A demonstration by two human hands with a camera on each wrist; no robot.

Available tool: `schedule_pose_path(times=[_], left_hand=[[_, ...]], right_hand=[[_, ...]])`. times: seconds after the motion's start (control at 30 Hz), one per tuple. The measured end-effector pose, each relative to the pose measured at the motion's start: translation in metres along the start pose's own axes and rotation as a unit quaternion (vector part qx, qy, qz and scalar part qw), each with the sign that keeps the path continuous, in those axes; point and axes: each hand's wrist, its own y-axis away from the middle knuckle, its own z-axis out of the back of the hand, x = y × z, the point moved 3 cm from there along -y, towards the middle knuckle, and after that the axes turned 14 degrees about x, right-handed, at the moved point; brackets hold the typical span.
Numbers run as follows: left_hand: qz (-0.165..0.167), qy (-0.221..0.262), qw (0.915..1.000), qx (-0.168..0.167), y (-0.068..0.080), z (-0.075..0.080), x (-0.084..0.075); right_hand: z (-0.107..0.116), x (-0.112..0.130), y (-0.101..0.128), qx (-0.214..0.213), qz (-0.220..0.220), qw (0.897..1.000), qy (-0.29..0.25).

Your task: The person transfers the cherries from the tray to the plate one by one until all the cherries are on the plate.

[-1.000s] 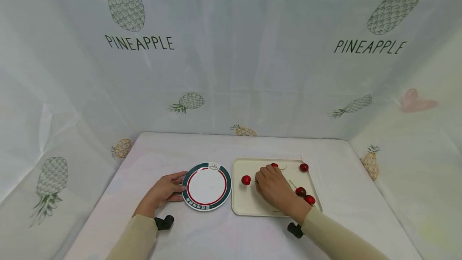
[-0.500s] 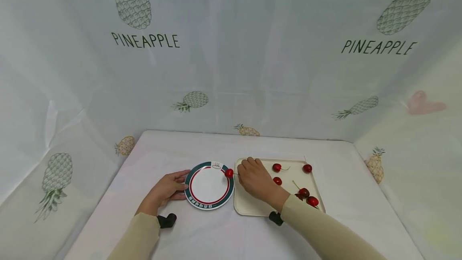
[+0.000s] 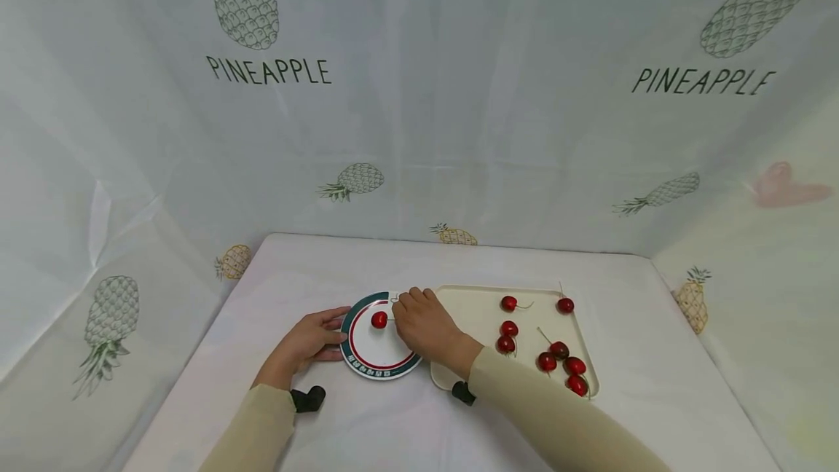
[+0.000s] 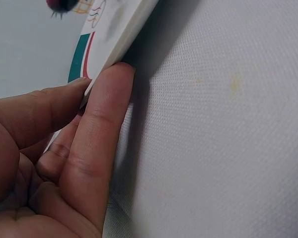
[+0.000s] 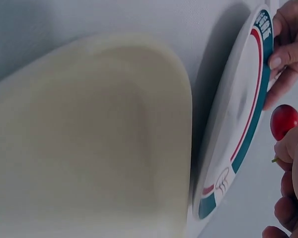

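Head view shows the right hand reaching over the round plate, its fingers pinching the thin stem of a red cherry that sits over the white middle of the plate; whether the fruit rests on the plate or hangs just above it cannot be told. In the right wrist view the same cherry shows beside the curled fingertips, with the stem end poking out below them and the plate seen edge-on.

At the plate's left rim the left hand rests on the white tablecloth. From the left wrist view its thumb lies on the green and red band of the plate and a finger lies under and along the edge, so the hand pinches the rim lightly.

Just right of the plate sits a cream tray, nearly touching it. Seven more cherries lie in the tray: two towards the far side, the others gathered nearer and to the right. A pineapple-print sheet hangs behind the table.
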Motion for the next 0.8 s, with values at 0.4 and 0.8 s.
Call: schedule_pose_path(times=[0.4,0.8], left_hand=[[-0.002,0.012,0.9999,0.001,-0.001,-0.002,0.002],[-0.005,0.005,1.0000,-0.003,-0.001,0.000,0.003]], right_hand=[[-0.010,0.019,-0.015,0.017,0.018,1.000,-0.003],[-0.012,0.030,-0.024,0.030,0.020,0.999,0.017]])
